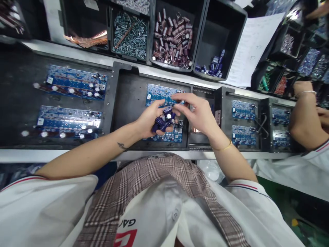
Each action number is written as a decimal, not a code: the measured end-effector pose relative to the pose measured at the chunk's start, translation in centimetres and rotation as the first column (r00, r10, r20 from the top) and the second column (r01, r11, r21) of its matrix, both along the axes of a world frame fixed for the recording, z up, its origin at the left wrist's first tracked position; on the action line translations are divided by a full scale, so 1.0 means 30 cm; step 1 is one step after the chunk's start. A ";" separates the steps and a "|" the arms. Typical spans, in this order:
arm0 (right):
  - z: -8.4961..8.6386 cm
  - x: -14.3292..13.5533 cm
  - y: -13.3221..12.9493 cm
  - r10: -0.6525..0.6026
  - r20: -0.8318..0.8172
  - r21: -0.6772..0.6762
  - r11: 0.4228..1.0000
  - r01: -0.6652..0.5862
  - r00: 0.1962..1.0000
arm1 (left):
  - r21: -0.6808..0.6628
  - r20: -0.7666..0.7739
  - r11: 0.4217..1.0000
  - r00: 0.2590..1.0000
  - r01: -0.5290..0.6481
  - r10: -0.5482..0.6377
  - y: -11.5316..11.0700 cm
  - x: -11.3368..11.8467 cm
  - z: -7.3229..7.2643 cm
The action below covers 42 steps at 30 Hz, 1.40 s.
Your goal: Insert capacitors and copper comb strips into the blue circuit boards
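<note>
Left hand (149,118): curled fingers cup purple-blue electrolytic capacitors (161,123).
Right hand (200,112): fingers bend just beside them, pinch unclear.
Circuit boards (158,90): beneath the fingers; a loosening cup could scatter capacitors.

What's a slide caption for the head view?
Left hand cups purple capacitors over two blue circuit boards, right hand close beside them.

1. Place: an electronics assembly line, where I stood among parts.
2. Blue circuit boards (154,90): lay in black trays (128,99) before me.
3. Bins (218,31): held loose components (172,37).
4. Co-worker's arm (305,120): reached beside me.
</note>
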State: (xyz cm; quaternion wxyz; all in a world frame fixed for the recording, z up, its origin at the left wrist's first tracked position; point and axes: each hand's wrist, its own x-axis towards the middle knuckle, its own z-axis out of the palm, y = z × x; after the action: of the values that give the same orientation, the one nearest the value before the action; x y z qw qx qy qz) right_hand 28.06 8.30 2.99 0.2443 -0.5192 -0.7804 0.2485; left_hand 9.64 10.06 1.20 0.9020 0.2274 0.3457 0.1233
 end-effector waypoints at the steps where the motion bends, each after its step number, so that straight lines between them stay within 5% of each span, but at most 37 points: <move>1: 0.031 -0.022 -0.023 0.048 -0.007 -0.032 0.998 -0.048 0.999 | -0.005 -0.036 1.000 0.999 0.008 -0.009 -0.010 0.005 0.002; 4: 0.076 -0.050 -0.073 0.116 0.027 -0.074 0.991 -0.114 0.993 | -0.053 -0.070 0.998 0.997 0.031 -0.035 -0.040 0.009 0.004; 6: 0.064 -0.029 -0.080 0.038 0.025 -0.074 0.997 -0.037 0.999 | -0.103 -0.005 0.994 1.000 0.028 -0.029 -0.067 0.003 0.004; 10: -0.017 0.058 -0.043 -0.186 -0.010 -0.041 0.982 0.185 0.983 | -0.300 0.085 0.953 0.996 0.050 -0.026 -0.135 -0.013 -0.012; 14: -0.106 0.100 0.002 -0.142 0.054 -0.008 0.990 0.143 0.988 | -0.442 0.160 0.886 0.984 0.142 -0.078 -0.185 -0.020 -0.047; 19: -0.176 0.099 0.016 -0.114 0.150 -0.006 0.993 0.116 0.982 | -0.484 0.150 0.874 0.988 0.040 0.037 -0.162 -0.032 -0.053; 29: -0.193 0.106 0.013 -0.107 0.304 0.085 0.993 0.085 0.947 | -0.238 -0.063 0.932 0.962 -0.273 0.266 -0.018 0.003 -0.020; 38: -0.207 0.116 0.008 0.026 0.470 0.214 0.967 -0.142 0.882 | -0.198 -0.135 0.928 0.947 -0.315 0.293 -0.018 0.059 -0.065; 42: -0.185 0.091 -0.003 -0.008 0.426 0.190 0.979 -0.081 0.905 | -0.162 -0.170 0.921 0.929 -0.354 0.328 -0.019 0.067 -0.060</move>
State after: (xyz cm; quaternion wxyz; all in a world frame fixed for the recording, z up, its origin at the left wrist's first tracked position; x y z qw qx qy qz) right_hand 30.79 8.21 -2.56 0.1155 -0.5185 -0.8456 0.0533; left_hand 11.64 9.50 -0.61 0.8576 0.0848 0.4526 0.2291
